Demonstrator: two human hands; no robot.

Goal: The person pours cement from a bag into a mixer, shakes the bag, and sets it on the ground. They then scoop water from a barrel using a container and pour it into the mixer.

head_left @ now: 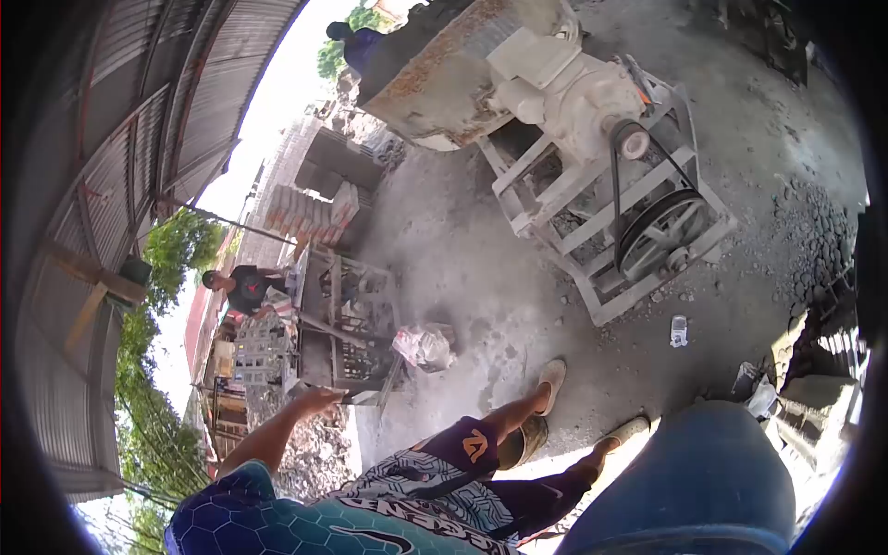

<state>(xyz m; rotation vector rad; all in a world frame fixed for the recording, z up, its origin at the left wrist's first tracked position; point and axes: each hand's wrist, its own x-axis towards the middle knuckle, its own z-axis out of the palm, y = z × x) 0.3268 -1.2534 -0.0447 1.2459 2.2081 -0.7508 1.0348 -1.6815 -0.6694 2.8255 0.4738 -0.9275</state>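
Note:
My left arm reaches out to the side, away from my blue patterned jersey [268, 518]. At its end, my left hand [319, 400] looks open, its fingers stretched out, with nothing visible in it. In this view the hand overlaps the lower end of a grey frame-like stand [338, 277]. Beyond it on the ground sits a crumpled whitish sack [425, 347]. My right hand is out of view. A large blue barrel [689, 481] stands close by, near my feet [629, 430].
A dusty mixer with a motor [592, 102] and exposed belt wheel [661, 231] stands on a metal frame. One person [245, 289] is beyond the stand, another [356, 44] behind the drum. Rubble [819, 250] edges the ground; a small clear container [679, 330] lies there.

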